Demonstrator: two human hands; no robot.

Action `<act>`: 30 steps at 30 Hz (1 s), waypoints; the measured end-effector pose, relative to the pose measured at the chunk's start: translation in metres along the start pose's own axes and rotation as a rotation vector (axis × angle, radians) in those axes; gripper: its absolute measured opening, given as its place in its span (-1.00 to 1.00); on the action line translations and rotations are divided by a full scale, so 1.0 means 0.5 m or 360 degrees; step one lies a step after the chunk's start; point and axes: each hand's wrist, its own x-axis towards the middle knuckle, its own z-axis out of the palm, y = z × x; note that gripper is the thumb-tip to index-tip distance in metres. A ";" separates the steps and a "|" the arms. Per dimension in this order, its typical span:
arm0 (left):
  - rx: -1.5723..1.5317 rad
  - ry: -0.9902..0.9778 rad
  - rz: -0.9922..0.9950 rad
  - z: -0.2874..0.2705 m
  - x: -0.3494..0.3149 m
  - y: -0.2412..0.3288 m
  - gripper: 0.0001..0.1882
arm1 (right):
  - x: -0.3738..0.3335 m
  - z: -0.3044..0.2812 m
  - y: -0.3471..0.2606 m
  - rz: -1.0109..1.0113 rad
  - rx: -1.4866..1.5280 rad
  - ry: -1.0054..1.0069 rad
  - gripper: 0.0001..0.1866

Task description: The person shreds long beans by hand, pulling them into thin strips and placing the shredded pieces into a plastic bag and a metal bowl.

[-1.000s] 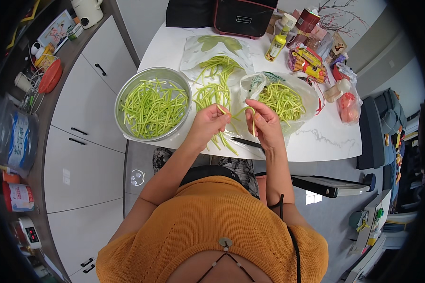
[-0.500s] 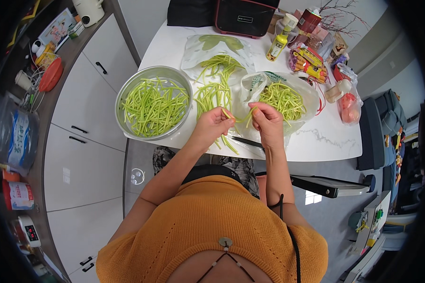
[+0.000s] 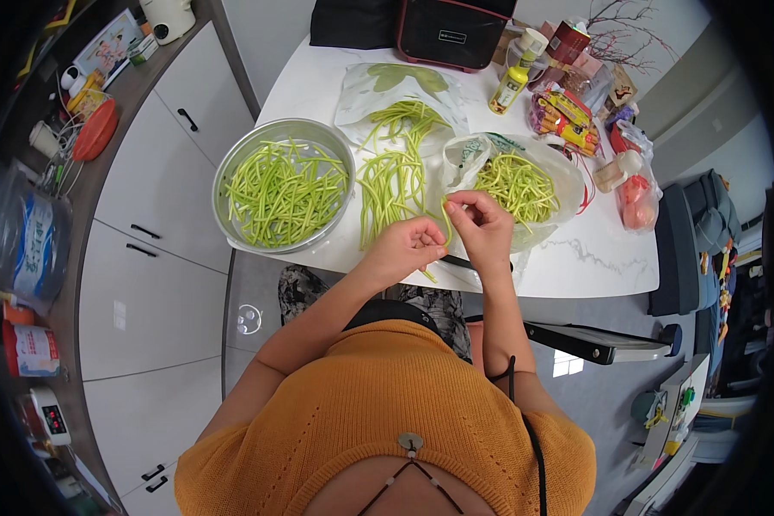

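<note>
My left hand (image 3: 402,249) and my right hand (image 3: 483,232) are close together over the table's near edge. Between their fingertips runs a thin green vegetable stem (image 3: 447,222), pinched by the right hand at its upper end and by the left lower down. Just beyond lies a loose pile of long stems (image 3: 391,181), spilling from a white and green plastic bag (image 3: 365,95). To the left, a round metal pan (image 3: 350,193) holds many cut stems. Behind my right hand, an opened white plastic bag (image 3: 563,202) contains thinner, tangled green pieces. A dark-handled knife (image 3: 464,261) is partly hidden beneath my hands.
On the white table (image 3: 611,258) stand a yellow bottle (image 3: 509,86), packaged sausages (image 3: 563,120) and a bag of round reddish things (image 3: 636,202). A black appliance (image 3: 453,34) is at the back. Cabinets (image 3: 155,301) line the left; a dark folded frame (image 3: 589,340) is lower right.
My left hand has moved down and slightly right, closer to my right hand. The stem now stands more upright between them, and my right hand has shifted slightly.
</note>
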 end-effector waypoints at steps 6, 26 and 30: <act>0.0081 -0.0009 0.0007 -0.003 0.001 0.007 -0.84 | 0.002 -0.002 -0.026 -0.0150 -0.0202 -0.0038 -0.90; -0.0197 0.0300 0.0123 -0.019 -0.004 0.010 -0.92 | 0.000 -0.004 -0.050 -0.0297 -0.0374 -0.0180 -0.87; -0.0175 0.0303 0.0117 -0.014 -0.006 0.014 -0.92 | -0.002 -0.003 -0.046 -0.0377 -0.0321 -0.0244 -0.86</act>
